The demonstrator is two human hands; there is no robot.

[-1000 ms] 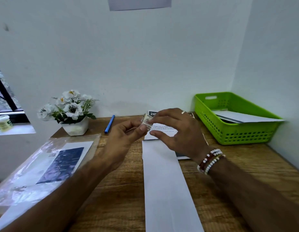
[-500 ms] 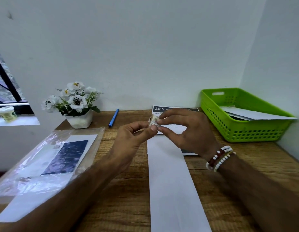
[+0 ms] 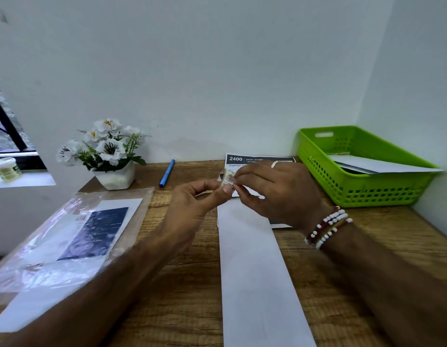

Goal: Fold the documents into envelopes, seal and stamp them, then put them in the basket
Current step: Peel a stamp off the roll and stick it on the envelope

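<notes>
While my left hand [image 3: 190, 206] pinches the small stamp [image 3: 227, 178] by thumb and forefinger, I see my right hand [image 3: 280, 194] pinching its other edge, both above the far end of the white envelope [image 3: 255, 271] on the surface [image 3: 182, 304]; the green basket [image 3: 355, 194] sits to that envelope's right.

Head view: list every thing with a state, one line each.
stamp: above the desk, pinched by both hands
left hand: pinching the stamp
right hand: pinching the stamp
envelope: flat on the desk, no stamp visible on it
basket: upright, flat white sheets inside
pen: lying on the desk
plastic sleeve: lying flat, papers inside
</notes>
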